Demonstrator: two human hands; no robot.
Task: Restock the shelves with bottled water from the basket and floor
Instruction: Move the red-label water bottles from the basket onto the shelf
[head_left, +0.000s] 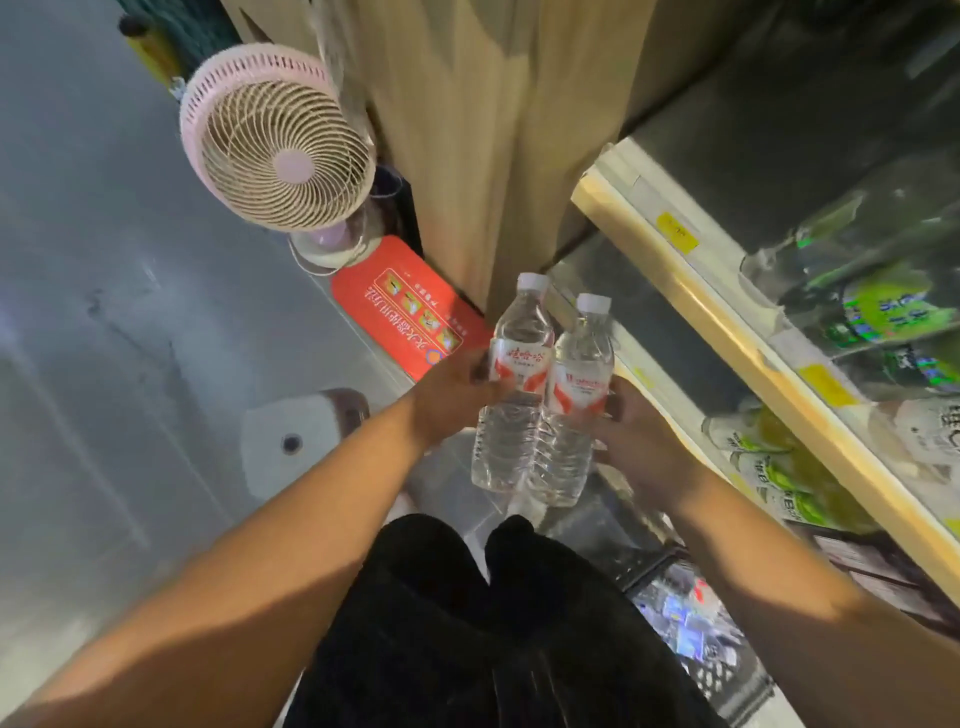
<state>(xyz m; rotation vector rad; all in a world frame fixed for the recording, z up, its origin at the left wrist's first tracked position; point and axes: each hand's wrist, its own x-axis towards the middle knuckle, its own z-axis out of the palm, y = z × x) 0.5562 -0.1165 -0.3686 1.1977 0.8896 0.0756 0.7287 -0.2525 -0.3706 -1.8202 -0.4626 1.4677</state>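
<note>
Gripping two red-labelled, white-capped water bottles (514, 374) (576, 395) between hands (447, 395) (641, 447).

Clear glossy plastic water bottles (540, 395), pale matt wood panel (467, 130), smooth pink plastic fan (275, 135)

Left water bottle (506, 441), right water bottle (566, 452): clear, white caps, red-white labels. Fan (275, 135): pink rim, cream grille. Mat (410, 317): red, white lettering. Shelf edge (701, 304): pale yellow, yellow tags. Shelf bottles (883, 306): green labels. Floor (104, 260): grey.
</note>
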